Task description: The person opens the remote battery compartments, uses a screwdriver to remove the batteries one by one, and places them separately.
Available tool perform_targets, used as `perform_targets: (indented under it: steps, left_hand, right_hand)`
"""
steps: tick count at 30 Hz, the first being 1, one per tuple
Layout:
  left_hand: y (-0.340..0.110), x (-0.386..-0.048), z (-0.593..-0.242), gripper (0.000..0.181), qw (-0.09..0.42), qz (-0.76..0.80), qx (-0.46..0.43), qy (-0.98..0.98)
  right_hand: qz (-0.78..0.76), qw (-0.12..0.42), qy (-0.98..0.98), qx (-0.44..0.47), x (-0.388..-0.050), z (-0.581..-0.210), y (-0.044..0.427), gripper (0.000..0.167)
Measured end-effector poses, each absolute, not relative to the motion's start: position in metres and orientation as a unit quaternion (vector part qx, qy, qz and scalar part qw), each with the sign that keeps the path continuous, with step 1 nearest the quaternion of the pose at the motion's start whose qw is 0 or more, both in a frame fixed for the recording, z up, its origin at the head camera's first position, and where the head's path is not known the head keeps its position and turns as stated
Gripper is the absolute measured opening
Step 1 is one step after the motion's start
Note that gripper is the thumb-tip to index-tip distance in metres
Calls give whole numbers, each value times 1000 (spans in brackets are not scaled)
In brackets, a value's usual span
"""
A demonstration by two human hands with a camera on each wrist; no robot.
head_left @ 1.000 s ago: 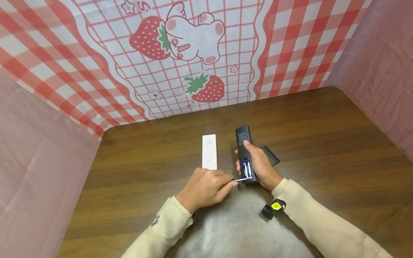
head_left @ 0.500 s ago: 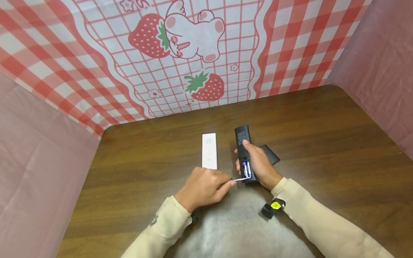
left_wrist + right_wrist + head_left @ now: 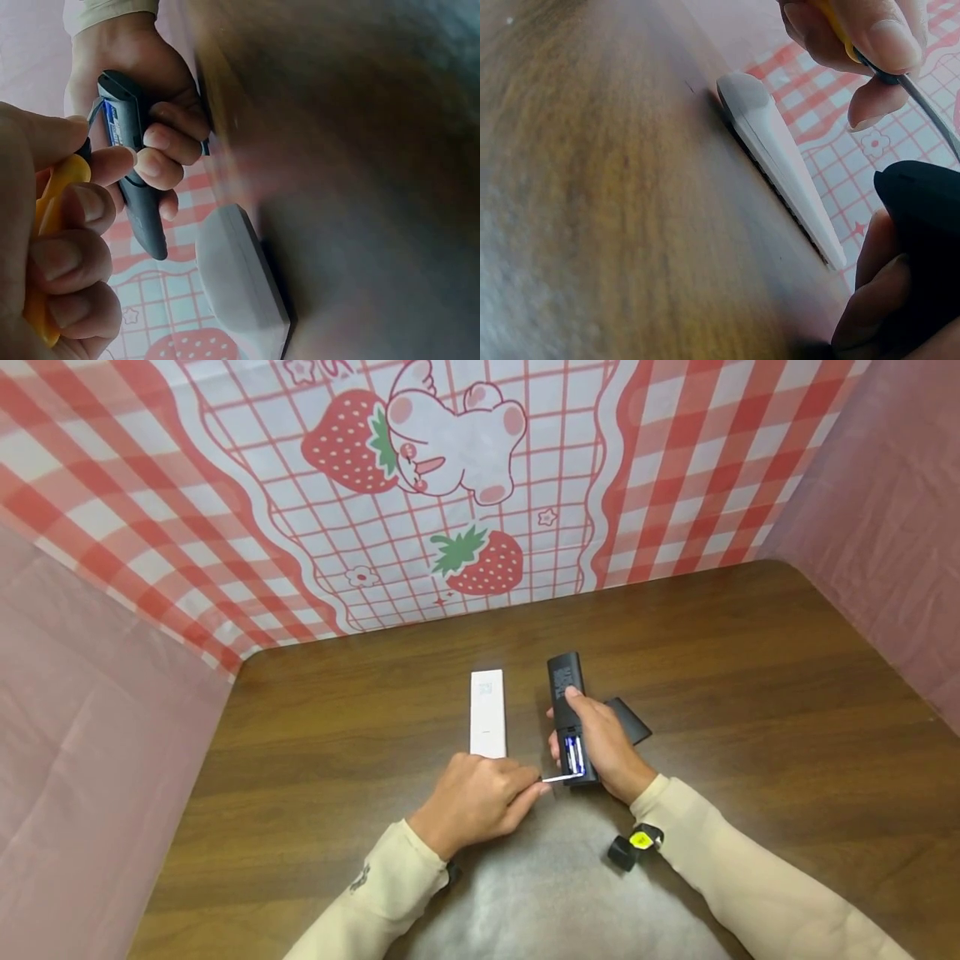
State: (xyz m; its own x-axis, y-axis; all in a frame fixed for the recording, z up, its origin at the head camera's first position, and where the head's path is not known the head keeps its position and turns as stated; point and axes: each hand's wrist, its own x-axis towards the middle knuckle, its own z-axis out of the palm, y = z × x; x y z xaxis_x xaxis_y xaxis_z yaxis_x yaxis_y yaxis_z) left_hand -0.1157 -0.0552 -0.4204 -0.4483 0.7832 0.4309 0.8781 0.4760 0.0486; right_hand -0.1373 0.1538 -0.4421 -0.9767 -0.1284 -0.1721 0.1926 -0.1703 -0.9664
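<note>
The right hand [image 3: 611, 747] grips a black remote [image 3: 564, 681], its battery bay uncovered and blue-and-white batteries [image 3: 573, 753] inside. In the left hand [image 3: 480, 797] is a small tool with a yellow handle [image 3: 49, 214] and a thin metal shaft [image 3: 928, 109]. That shaft reaches the near end of the bay, by the batteries; whether it touches them I cannot tell. A white remote [image 3: 487, 714] lies on the table, just beyond the left hand, which hides its near end from the head view.
A flat black piece [image 3: 630, 720] lies on the wooden table [image 3: 337, 710] beside the right hand. Behind the table hangs a red-and-white checked cloth [image 3: 555, 460], with pink cloth [image 3: 877, 518] at the sides.
</note>
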Motion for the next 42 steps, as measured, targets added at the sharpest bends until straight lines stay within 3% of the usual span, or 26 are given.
perform_targets:
  steps: [18, 30, 42]
  left_hand:
    - [-55, -115, -424, 26, 172, -144, -492, -841]
    - [-59, -118, -423, 29, 203, -150, -458, -852]
    - [-58, -113, -423, 34, 140, -201, -480, -842]
  right_hand:
    - [-762, 107, 638, 34, -138, -444, 152, 62]
    - [-743, 119, 658, 38, -132, -442, 146, 60]
    - [-766, 122, 630, 32, -133, -445, 147, 62]
